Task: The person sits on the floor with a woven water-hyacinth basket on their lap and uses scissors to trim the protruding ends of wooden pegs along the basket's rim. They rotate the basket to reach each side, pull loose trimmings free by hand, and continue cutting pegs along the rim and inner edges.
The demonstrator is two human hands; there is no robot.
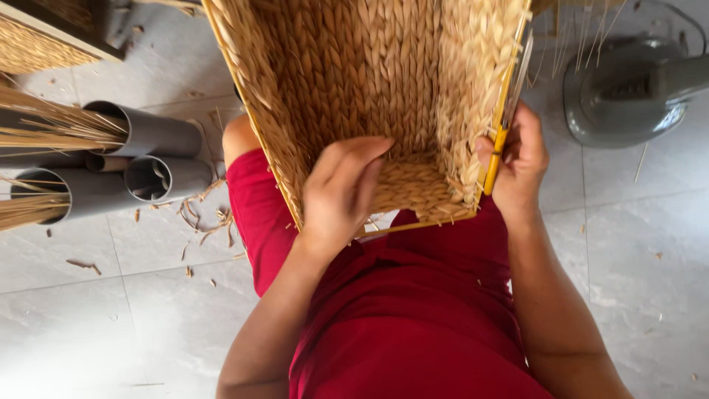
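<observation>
A woven straw basket (369, 74) on a yellow frame rests on my lap, its open side facing me. My left hand (343, 196) reaches into the basket, fingers curled against the braided inner wall near the bottom. My right hand (517, 159) grips the basket's right rim together with a yellow-handled tool (506, 111) that lies along the frame. I wear red clothing (399, 318) and sit over a grey tiled floor.
Grey plastic pipes (148, 155) holding bundles of straw (44, 125) lie on the floor at the left. A grey fan base (628, 92) stands at the upper right. Another woven piece (37, 41) sits at the top left. Straw scraps (207, 218) litter the tiles.
</observation>
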